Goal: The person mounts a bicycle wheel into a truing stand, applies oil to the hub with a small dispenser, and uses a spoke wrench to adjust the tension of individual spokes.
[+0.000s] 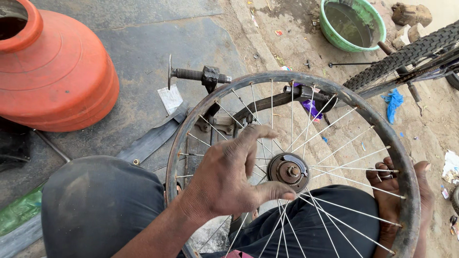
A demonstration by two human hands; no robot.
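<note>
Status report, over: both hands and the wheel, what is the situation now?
Left hand open, fingers spread over the spokes, thumb beside the hub. Right hand shut on the rim. Wheel bare, no tyre. Nothing in the way.

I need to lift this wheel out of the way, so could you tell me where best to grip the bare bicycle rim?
Probably grip the bicycle rim at its far, upper arc, reaching from above. That stretch is bare, while the left hand covers the spokes near the hub and the right hand holds the near right edge.

One bare wheel rim [406,172], two hands (left [229,177], right [392,191]), one orange pot [57,71], one green basin [330,31].
</note>
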